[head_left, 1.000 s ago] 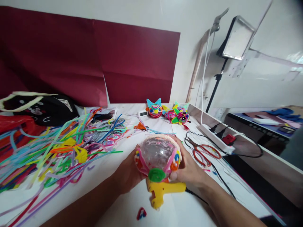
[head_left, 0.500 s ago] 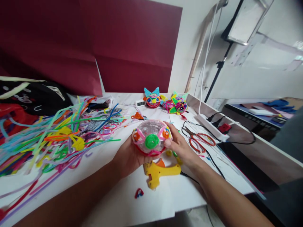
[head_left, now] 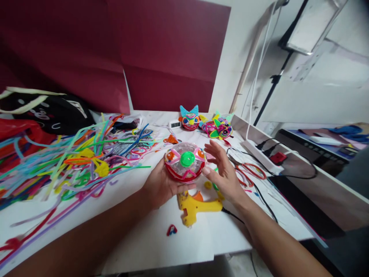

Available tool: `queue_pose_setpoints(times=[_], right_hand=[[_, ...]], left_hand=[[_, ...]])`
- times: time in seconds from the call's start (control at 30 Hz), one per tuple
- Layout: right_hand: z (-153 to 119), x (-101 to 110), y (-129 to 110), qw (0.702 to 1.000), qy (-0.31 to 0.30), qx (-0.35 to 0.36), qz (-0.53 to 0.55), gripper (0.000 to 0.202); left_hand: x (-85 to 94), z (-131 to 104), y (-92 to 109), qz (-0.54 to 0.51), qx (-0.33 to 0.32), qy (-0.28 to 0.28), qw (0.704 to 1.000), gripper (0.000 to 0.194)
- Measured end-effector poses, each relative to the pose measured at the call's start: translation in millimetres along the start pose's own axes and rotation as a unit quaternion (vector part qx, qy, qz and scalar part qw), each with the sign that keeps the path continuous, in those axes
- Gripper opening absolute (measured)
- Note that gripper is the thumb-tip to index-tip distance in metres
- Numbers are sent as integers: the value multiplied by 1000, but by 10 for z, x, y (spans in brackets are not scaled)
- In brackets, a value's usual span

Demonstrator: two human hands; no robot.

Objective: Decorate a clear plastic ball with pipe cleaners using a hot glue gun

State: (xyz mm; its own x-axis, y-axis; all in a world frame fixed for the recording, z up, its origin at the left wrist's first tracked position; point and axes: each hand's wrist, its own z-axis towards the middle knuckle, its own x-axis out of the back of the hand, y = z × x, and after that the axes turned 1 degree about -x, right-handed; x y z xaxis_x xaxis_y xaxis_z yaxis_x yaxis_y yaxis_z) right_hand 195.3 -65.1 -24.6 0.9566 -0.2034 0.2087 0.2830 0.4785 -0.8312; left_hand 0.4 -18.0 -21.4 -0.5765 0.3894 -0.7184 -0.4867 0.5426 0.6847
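Observation:
A round clear plastic ball [head_left: 184, 175] is decorated as a face, with a green disc nose, orange eyes, pink strips and a red mouth band. My left hand [head_left: 161, 184] cradles it from the left and below, its fingers partly hidden behind the ball. My right hand [head_left: 225, 173] is at the ball's right side with fingers apart, the thumb close to its edge; whether it touches cannot be told. Just below the ball, a yellow glue gun [head_left: 197, 207] lies on the white table [head_left: 155, 246]. A small red and blue piece [head_left: 172, 230] lies nearer the front edge.
Many pipe cleaners [head_left: 83, 157] are heaped at left, beside a black bag [head_left: 52, 113]. Decorated figures [head_left: 190, 118] and a small white timer [head_left: 174, 124] stand at the back. To the right are orange-handled scissors [head_left: 250, 171], a power strip [head_left: 262, 156] and cables.
The ball has tilted so its face points more upward and the red mouth band shows more. My right hand has loosened from the ball and spread its fingers. The view has shifted slightly.

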Motion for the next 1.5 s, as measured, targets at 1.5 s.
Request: queue_pose_setpoints(times=[1.5], right_hand=[[-48, -176, -36, 992, 50, 3, 115, 72]], left_hand=[[94, -45, 34, 283, -244, -41, 926, 83]])
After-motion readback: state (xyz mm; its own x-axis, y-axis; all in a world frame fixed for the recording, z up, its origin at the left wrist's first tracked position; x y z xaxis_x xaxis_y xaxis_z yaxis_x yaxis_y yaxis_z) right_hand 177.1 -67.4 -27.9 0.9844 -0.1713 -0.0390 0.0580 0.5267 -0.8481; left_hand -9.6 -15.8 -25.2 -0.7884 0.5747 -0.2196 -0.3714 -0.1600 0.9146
